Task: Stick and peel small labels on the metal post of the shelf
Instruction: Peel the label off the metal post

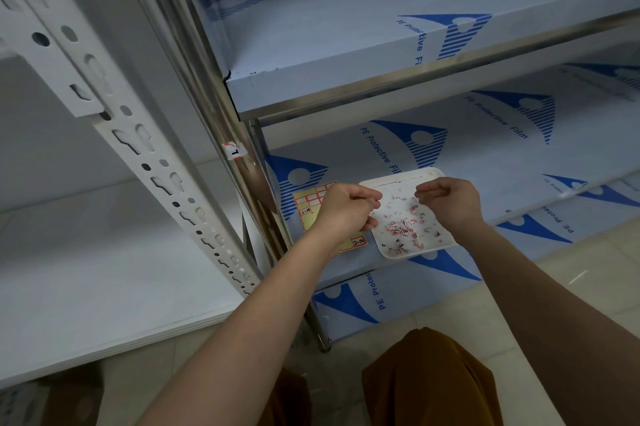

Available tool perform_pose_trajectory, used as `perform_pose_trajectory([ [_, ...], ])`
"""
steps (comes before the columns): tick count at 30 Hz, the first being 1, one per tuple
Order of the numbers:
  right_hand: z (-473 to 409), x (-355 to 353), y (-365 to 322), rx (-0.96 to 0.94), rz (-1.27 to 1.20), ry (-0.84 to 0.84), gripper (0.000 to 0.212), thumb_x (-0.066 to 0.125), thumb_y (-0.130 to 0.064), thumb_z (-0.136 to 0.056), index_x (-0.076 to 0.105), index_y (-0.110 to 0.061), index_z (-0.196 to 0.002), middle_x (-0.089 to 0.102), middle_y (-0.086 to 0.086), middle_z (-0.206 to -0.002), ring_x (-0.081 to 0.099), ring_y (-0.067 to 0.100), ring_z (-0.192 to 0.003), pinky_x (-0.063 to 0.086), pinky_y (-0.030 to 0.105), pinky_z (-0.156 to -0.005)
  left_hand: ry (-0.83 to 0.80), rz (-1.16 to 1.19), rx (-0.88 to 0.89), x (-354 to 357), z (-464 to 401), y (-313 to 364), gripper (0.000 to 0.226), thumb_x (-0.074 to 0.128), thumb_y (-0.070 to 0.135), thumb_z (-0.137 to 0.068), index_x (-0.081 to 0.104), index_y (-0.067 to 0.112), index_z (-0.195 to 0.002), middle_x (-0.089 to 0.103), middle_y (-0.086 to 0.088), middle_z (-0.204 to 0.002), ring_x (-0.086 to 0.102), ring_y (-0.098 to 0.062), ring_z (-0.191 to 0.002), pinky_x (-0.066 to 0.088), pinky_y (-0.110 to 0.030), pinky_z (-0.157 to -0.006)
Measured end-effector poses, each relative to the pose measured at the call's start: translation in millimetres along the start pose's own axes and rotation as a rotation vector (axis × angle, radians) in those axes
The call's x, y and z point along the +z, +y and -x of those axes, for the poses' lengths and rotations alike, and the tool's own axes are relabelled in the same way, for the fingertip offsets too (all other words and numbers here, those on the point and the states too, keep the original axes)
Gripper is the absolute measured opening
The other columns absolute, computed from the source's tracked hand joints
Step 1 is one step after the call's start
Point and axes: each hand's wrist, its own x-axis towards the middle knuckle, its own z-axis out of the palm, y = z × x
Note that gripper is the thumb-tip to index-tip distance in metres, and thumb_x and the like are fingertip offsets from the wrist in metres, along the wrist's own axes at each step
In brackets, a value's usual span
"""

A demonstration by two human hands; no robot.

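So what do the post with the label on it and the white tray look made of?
The post looks like polished steel: bright and mirror-like, with streaky reflections. The tray looks like matte white plastic or foam, with a rounded raised rim and no shine; I can't tell which.

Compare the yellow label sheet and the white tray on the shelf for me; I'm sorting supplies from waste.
The label sheet is yellow, flat, and carries neat red-bordered labels, some handwritten. The tray is white, has a raised rim, and holds scattered torn label scraps. The left hand covers part of the sheet, while the tray lies mostly in view between both hands. Both rest side by side on the same film-covered shelf.
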Motion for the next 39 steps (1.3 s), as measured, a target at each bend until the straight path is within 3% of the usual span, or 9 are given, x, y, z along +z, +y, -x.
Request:
perform_pose_trajectory([
  [4, 0, 0, 2, 0.023, 0.051, 0.041, 0.012, 0.066, -0.001, -0.083, 0.072, -0.01, -0.09, 0.065, 0.003, -0.088, 0.056, 0.012, -0.074, 0.04, 0.022, -0.074, 0.0, 0.002, -0.006, 0, -2, -1, 0.025, 0.048, 0.0, -0.094, 0.068, 0.01, -0.104, 0.067, -0.008, -0.106, 0.059, -0.011, -0.059, 0.055, -0.023, -0.065],
  [7, -2, 2, 3, 0.037, 0.059, 0.009, 0.02, 0.057, 0.0, -0.088, 0.072, -0.012, -0.09, 0.066, -0.001, -0.085, 0.056, 0.006, -0.073, 0.044, 0.02, -0.074, 0.004, 0.006, -0.01, 0, -2, -2, 0.024, 0.049, 0.001, -0.094, 0.068, 0.009, -0.106, 0.067, -0.008, -0.107, 0.059, -0.011, -0.059, 0.055, -0.025, -0.069],
  [12, 0, 2, 0, 0.054, 0.047, 0.021, 0.017, 0.057, -0.005, -0.088, 0.071, -0.013, -0.095, 0.064, -0.001, -0.091, 0.052, 0.005, -0.069, 0.038, 0.013, -0.058, 0.006, 0.009, -0.007, -2, 0, -2, 0.025, 0.048, 0.001, -0.094, 0.068, 0.008, -0.106, 0.066, -0.007, -0.104, 0.059, -0.011, -0.058, 0.055, -0.024, -0.067],
  [18, 7, 0, -10, 0.012, 0.039, 0.011, 0.018, 0.058, -0.003, -0.088, 0.071, -0.012, -0.097, 0.064, 0.001, -0.092, 0.055, 0.012, -0.077, 0.041, 0.016, -0.065, 0.014, 0.017, 0.003, -5, 6, 0, 0.024, 0.047, 0.001, -0.094, 0.068, 0.009, -0.104, 0.066, -0.006, -0.101, 0.059, -0.011, -0.057, 0.054, -0.023, -0.064],
  [22, 15, 1, -25, -0.015, -0.026, -0.048, 0.009, 0.059, -0.016, -0.092, 0.068, -0.017, -0.091, 0.069, 0.004, -0.093, 0.064, 0.019, -0.087, 0.052, 0.03, -0.08, 0.022, 0.019, 0.045, -9, 13, 2, 0.02, 0.053, 0.004, -0.093, 0.068, 0.008, -0.105, 0.066, -0.005, -0.098, 0.059, -0.011, -0.059, 0.054, -0.023, -0.064],
  [28, 35, 4, -54, -0.094, -0.15, -0.15, 0.033, 0.048, -0.032, -0.099, 0.068, -0.015, -0.078, 0.071, 0.004, -0.083, 0.066, 0.02, -0.083, 0.053, 0.036, -0.085, 0.155, -0.005, 0.227, -16, 32, 10, 0.02, 0.064, 0.025, -0.09, 0.064, 0.005, -0.088, 0.063, -0.002, -0.086, 0.063, -0.012, -0.057, 0.057, -0.032, -0.068],
  [33, 55, 5, -80, -0.196, -0.165, -0.186, 0.01, 0.056, -0.015, -0.095, 0.064, -0.012, -0.1, 0.07, 0.004, -0.084, 0.066, 0.016, -0.079, 0.055, 0.037, -0.088, 0.263, -0.044, 0.411, -25, 55, 17, 0.015, 0.066, 0.021, -0.088, 0.055, 0.018, -0.077, 0.062, -0.001, -0.075, 0.065, -0.028, -0.062, 0.057, -0.044, -0.067],
  [35, 63, 6, -92, -0.239, -0.168, -0.196, 0.012, 0.056, -0.008, -0.094, 0.063, -0.012, -0.102, 0.07, 0.005, -0.084, 0.067, 0.016, -0.08, 0.055, 0.034, -0.086, 0.316, -0.09, 0.493, -31, 63, 19, 0.019, 0.066, 0.015, -0.087, 0.053, 0.025, -0.077, 0.061, 0.004, -0.075, 0.064, -0.032, -0.066, 0.055, -0.042, -0.064],
  [39, 79, 13, -115, -0.356, -0.152, -0.207, 0.013, 0.057, -0.005, -0.092, 0.065, -0.014, -0.096, 0.07, 0.003, -0.086, 0.067, 0.015, -0.084, 0.055, 0.03, -0.085, 0.4, -0.133, 0.654, -44, 74, 17, 0.017, 0.063, 0.006, -0.086, 0.057, 0.021, -0.083, 0.06, 0.006, -0.079, 0.059, -0.014, -0.062, 0.053, -0.031, -0.061],
])
